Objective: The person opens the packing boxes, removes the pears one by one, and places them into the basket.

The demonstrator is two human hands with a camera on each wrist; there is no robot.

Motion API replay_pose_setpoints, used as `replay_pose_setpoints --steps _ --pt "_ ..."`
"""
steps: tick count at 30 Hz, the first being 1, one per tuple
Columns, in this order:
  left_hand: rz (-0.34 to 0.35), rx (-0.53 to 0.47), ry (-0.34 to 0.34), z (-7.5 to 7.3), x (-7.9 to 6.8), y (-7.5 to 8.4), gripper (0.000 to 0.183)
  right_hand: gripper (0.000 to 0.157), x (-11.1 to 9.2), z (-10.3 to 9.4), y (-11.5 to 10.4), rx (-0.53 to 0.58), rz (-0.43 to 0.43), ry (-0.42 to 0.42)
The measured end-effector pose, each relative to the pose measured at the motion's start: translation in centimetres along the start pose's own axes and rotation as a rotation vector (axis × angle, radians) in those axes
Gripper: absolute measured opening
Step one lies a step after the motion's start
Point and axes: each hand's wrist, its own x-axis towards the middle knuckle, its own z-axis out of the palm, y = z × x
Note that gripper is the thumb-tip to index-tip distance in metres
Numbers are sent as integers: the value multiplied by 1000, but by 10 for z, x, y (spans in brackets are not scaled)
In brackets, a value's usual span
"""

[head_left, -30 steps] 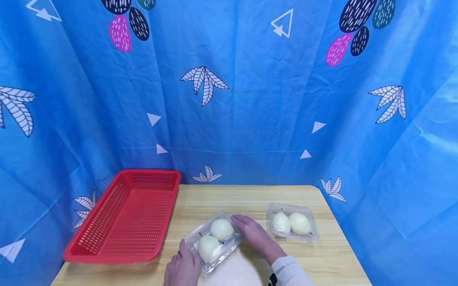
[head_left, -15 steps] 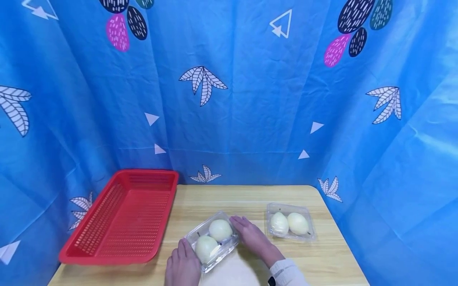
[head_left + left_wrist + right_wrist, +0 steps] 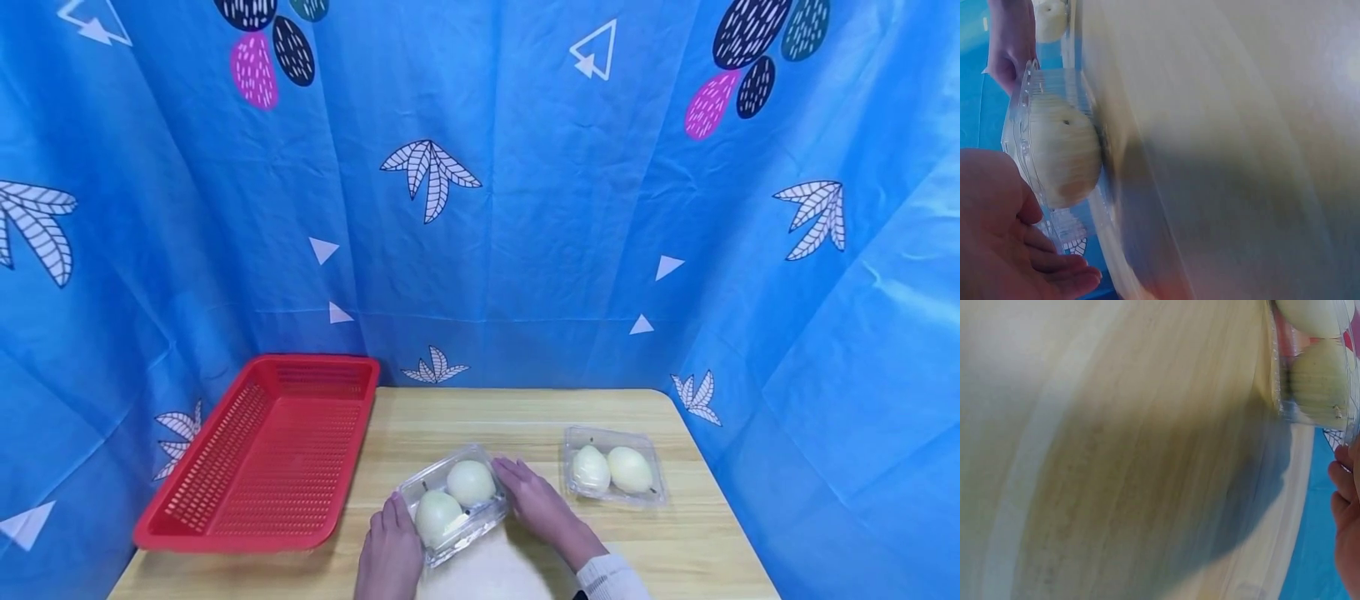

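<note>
A clear plastic box (image 3: 480, 523) with two pale yellow pears (image 3: 439, 517) inside sits slantwise at the middle front of the table. At its left end my left hand (image 3: 392, 550) touches the box with fingers lying together. My right hand (image 3: 536, 504) rests its extended fingers against the right end. In the left wrist view, the left fingers (image 3: 1075, 275) reach past the box's near end, beside one pear (image 3: 1066, 150). The right wrist view shows only part of the right hand (image 3: 1347, 506), its fingertips at the box's rim.
A red perforated basket (image 3: 292, 467) stands on the table's left side. Toward the right lies a second clear box (image 3: 613, 437) holding two pears (image 3: 629, 470). Blue patterned curtain (image 3: 487, 250) encloses the back and sides of the wooden table (image 3: 720, 558).
The box has shifted very slightly right, and both hands have moved with it. My left hand has slid a little up along its end. Basket and second box have stayed put.
</note>
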Motion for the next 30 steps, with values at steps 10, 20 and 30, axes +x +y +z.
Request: replay_pose_setpoints --steps 10,20,30 --pt "10 -22 -172 -9 8 -4 56 44 -7 5 -6 61 56 58" --pt "-43 -68 -309 -12 11 -3 55 44 -17 10 -11 64 94 114" --pt "-16 -96 -291 -7 14 -3 50 43 -26 12 -13 75 94 193"
